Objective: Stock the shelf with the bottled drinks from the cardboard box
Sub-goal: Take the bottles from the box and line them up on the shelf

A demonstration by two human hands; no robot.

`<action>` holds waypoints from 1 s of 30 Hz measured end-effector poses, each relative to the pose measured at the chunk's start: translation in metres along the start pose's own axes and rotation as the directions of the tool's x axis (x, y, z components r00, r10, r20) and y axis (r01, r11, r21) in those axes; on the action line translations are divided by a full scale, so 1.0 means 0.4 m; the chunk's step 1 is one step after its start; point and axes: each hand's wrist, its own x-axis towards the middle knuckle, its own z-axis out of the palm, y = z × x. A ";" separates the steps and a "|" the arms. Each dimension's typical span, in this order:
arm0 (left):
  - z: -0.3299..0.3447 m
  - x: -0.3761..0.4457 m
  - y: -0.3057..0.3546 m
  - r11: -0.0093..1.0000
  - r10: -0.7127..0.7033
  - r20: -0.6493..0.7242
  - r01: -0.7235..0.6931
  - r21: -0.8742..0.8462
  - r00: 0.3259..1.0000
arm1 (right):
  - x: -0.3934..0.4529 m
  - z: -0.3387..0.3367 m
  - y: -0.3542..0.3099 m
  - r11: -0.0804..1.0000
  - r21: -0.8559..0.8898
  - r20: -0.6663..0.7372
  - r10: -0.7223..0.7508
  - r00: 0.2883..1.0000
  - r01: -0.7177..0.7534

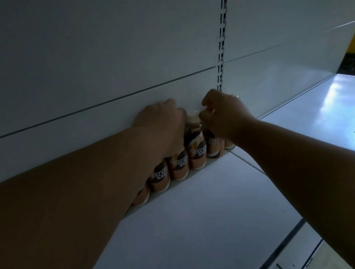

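A row of several orange-and-brown Nescafé bottles (197,152) stands along the back panel of the white shelf (196,214). My left hand (161,127) reaches over the row's left part, its fingers curled down on the tops of the bottles there. My right hand (222,113) is closed on the neck of a bottle (213,146) near the right end of the row. One pale cap (193,115) shows between the two hands. My left forearm hides the leftmost bottles. The cardboard box is out of view.
The white back panel (101,55) rises behind the row, with a slotted upright (222,51) just above my right hand. An adjoining shelf board (316,109) extends to the right. The shelf's front edge (289,240) runs at the lower right.
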 end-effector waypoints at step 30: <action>0.045 0.254 0.154 0.989 0.115 0.033 -0.111 -0.102 0.993 | 0.115 -0.056 0.225 0.985 -0.156 -0.048 0.067 0.997 -0.074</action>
